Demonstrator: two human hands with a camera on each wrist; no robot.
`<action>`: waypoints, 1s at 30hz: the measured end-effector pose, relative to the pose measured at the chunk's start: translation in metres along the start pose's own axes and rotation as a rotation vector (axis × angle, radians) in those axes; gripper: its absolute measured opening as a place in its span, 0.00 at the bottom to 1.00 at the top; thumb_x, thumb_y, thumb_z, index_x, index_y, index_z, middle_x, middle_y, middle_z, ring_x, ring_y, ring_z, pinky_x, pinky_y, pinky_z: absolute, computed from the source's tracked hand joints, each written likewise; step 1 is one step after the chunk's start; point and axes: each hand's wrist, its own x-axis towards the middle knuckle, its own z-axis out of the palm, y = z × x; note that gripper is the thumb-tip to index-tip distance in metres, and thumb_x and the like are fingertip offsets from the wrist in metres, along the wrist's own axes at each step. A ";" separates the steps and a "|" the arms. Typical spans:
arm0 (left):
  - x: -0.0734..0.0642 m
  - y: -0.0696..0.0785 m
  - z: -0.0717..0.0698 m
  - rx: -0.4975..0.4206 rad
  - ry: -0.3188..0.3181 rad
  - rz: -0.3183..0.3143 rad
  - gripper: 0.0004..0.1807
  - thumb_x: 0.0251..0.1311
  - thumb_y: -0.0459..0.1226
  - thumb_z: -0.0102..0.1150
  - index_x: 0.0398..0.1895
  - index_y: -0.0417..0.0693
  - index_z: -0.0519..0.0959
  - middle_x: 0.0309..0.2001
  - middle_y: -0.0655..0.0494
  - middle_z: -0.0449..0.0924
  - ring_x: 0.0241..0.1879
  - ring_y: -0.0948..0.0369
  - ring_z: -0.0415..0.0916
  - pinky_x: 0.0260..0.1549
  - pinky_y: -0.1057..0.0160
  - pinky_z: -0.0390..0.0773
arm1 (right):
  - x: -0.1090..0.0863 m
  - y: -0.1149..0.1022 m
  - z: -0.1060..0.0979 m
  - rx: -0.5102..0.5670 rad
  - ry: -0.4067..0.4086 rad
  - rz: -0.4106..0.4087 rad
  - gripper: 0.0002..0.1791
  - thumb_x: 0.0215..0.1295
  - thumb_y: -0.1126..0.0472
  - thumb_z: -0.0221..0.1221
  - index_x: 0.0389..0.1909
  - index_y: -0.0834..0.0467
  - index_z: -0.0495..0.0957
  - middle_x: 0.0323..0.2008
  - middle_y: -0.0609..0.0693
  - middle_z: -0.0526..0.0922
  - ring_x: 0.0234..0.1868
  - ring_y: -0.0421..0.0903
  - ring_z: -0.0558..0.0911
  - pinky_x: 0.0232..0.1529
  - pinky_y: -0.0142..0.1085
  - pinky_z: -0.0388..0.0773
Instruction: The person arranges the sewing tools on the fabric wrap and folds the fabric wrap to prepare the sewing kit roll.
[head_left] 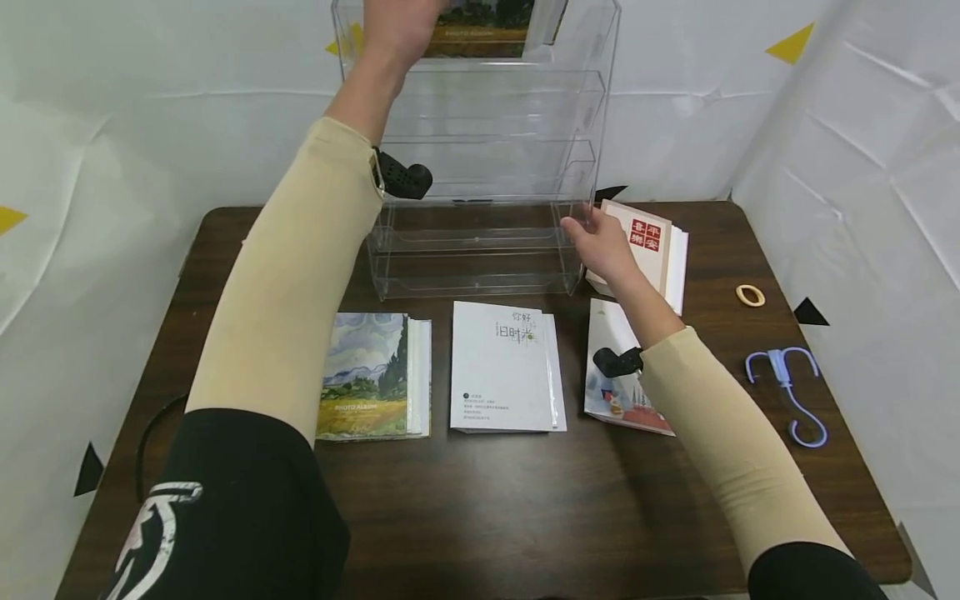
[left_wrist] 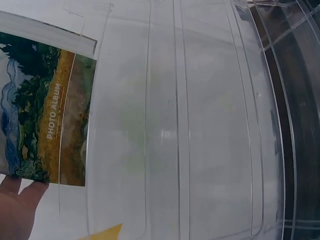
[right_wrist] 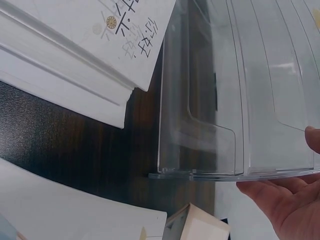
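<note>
A clear acrylic tiered rack (head_left: 472,242) stands at the back of the table. In its top tier sits a photo album (left_wrist: 50,110) with a painted landscape cover, cut off by the head view's upper edge. My left hand (head_left: 397,33) holds this album by its side edge; the left wrist view shows only some fingers there. Low on the rack's right side, my right hand (head_left: 600,246) grips the side panel, thumb inside and fingers outside in the right wrist view.
On the table (head_left: 480,517) before the rack lie another landscape album (head_left: 363,375), a white album (head_left: 502,367) and an illustrated album (head_left: 615,396). Beige album (head_left: 637,242) stands beside the rack. At right are a wooden ring (head_left: 750,296) and a blue hook hanger (head_left: 783,375).
</note>
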 end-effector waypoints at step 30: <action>-0.115 -0.050 -0.069 -0.910 0.237 0.529 0.13 0.66 0.16 0.57 0.50 0.29 0.82 0.47 0.49 0.89 0.52 0.53 0.84 0.64 0.58 0.80 | -0.001 0.002 -0.003 -0.002 -0.011 0.000 0.38 0.88 0.48 0.49 0.88 0.62 0.52 0.84 0.68 0.61 0.84 0.64 0.65 0.84 0.56 0.63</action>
